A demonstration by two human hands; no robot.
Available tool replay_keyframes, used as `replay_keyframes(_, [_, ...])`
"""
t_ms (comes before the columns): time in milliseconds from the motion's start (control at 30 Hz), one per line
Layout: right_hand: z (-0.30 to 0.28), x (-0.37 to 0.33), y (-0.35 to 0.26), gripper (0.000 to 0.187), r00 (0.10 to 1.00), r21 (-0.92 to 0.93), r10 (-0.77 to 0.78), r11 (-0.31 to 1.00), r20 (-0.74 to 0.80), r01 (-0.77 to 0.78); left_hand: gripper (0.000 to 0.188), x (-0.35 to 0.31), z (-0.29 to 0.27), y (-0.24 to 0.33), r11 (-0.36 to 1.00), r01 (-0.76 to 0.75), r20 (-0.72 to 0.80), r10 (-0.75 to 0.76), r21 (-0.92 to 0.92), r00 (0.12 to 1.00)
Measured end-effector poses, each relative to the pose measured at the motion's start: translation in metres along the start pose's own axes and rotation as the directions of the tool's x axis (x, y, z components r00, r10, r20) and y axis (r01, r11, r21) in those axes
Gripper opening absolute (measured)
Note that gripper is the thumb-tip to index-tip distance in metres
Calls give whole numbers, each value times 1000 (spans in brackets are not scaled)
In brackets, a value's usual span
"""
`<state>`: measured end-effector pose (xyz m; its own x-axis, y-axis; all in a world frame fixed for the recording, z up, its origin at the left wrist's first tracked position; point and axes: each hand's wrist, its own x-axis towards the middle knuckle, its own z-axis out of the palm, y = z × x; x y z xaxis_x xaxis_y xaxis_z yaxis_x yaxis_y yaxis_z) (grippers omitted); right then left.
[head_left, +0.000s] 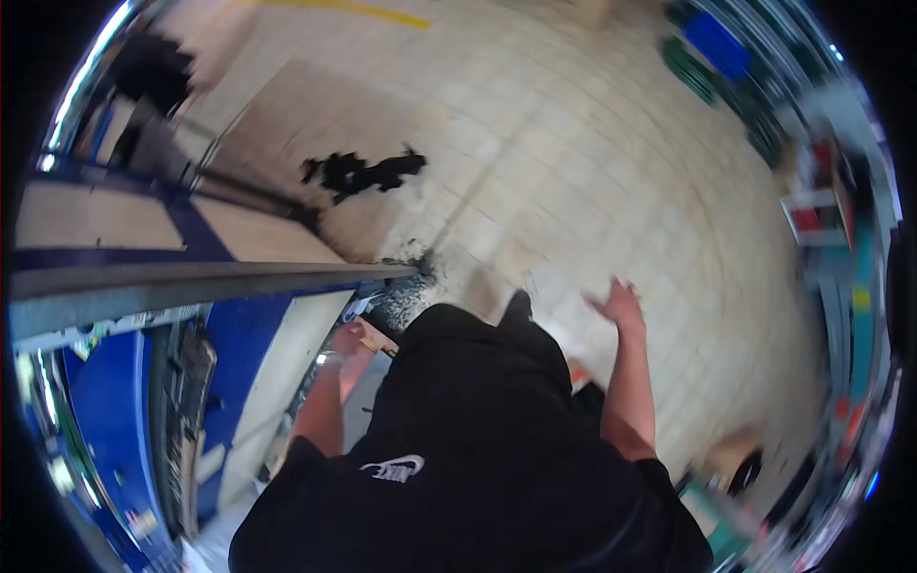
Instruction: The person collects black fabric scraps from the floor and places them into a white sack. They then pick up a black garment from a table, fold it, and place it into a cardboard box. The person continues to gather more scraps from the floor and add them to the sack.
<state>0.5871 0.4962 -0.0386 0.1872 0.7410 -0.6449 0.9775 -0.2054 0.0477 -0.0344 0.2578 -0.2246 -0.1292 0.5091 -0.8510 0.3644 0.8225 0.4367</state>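
Note:
My right hand is held out over the pale tiled floor, its fingers spread and nothing in them. My left hand hangs low beside a blue and cream panelled structure. Its fingers are smeared by motion, so their pose and anything in them cannot be made out. A long grey metal beam runs from the left toward that hand. Between my two arms, one dark shoe shows on the floor.
Black ragged material lies on the floor ahead to the left. Pale chips litter the beam's end. A blue crate sits far right. On the right side are a red-and-white box and a cardboard box.

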Motion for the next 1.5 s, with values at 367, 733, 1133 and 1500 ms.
replay_keyframes(367, [-198, 229, -234, 75, 646, -71, -761, 649, -66, 758, 33, 1, 185, 130, 951, 278, 112, -265, -132, 958])
replay_keyframes(733, [-280, 341, -561, 89, 337, -318, -884, 233, 325, 919, 32, 157, 92, 314, 78, -125, -146, -392, -989, 908])
replay_keyframes(1133, [29, 664, -1046, 110, 250, -524, -661, -253, 708, 813, 84, 520, -21, 470, -749, -95, 165, -265, -656, 950])
replay_keyframes(1500, [398, 709, -1153, 131, -95, -263, -930, -196, 354, 945, 95, 921, -42, 404, -747, -446, 103, -459, 492, 882])
